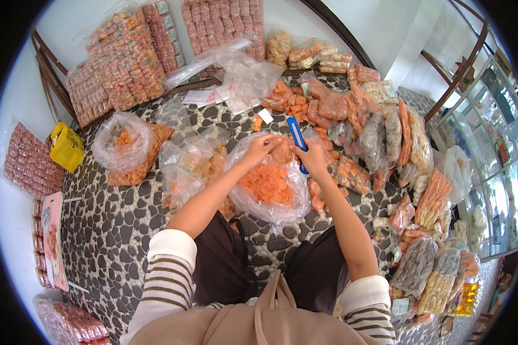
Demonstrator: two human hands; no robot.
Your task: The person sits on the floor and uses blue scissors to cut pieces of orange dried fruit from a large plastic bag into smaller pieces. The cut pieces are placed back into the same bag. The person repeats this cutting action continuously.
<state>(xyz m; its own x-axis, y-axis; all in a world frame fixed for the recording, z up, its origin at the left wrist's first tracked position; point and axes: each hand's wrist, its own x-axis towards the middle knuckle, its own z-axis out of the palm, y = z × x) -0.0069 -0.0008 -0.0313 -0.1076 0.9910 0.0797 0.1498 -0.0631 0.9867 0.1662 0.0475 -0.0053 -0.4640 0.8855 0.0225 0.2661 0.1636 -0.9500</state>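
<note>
Leaning against the wall at far left, a flat, dark pink slab of small wrapped packets (33, 161) stands on edge, presumably to save floor space. Beside it sits a crumpled yellow plastic bag (67, 146). Next toward the right, an open, clear plastic bag with orange crumbs inside (106, 150) rests partly on a flat, orange-brown filled pack (137, 176); its mouth gapes upward, which likely keeps the loose crumbs in. Crumpled clear bags with pale orange contents (181, 164) follow, near the centre.

At centre, the left hand (261, 152) has its fingertips drawn narrowly together on a small, translucent packet with orange contents (282, 153), apparently to steady the thin film. The packet is held over the far side of a wide-mouthed clear plastic bag (293, 211) of orange pieces (265, 184), so anything falling would probably land inside. Just right of the packet, the right hand (312, 158) is closed around a long, flat, blue utility knife (296, 134), its far end pointing away from the body; whether these fingers also touch the packet cannot be told. Farther right, filled packets (374, 141) lie heaped before a glass-sided cabinet (489, 201), perhaps within easy reach.
</note>
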